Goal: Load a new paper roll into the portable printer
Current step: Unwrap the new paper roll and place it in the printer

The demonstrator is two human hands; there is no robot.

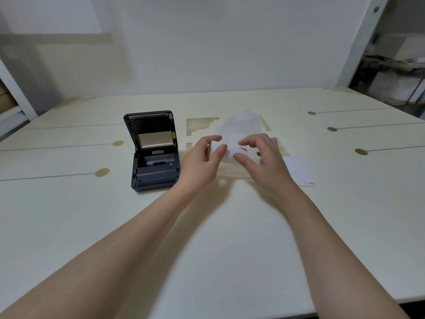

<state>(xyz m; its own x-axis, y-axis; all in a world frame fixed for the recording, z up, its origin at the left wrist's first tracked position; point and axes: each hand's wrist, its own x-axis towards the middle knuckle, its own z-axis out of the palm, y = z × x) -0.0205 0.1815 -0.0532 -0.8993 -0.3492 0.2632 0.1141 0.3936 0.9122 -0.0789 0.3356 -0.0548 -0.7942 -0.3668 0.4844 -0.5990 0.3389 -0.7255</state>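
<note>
both hands up over mid-table, working one white bundle. left hand [202,155] has thumb and fingers closed on the left end of the paper roll [226,150], which is still in its thin white wrapper [241,125]; the wrapper's loose end sticks up and back behind the hands. right hand [259,155] pinches the right end, thumb low, fingers curled over the top. roll is blurred inside the wrap and its edges are hard to make out; cannot tell if it touches the table [207,238] or is held just above it.

portable printer [153,153] sits left of the hands, close to the left hand but not touching it. lid [150,130] is open, standing nearly upright at the back, paper bay exposed; something grey and rounded shows in the bay, can't tell what.

white card [299,170] with a red mark at its near corner lies flat just right of the right wrist, partly hidden by it.

table is wide and pale, with thin slots and round dots toward both side edges. lots of bare surface in front of the printer and hands down to the near edge. wall runs along the far edge, a shelf frame [358,44] past the right corner.
</note>
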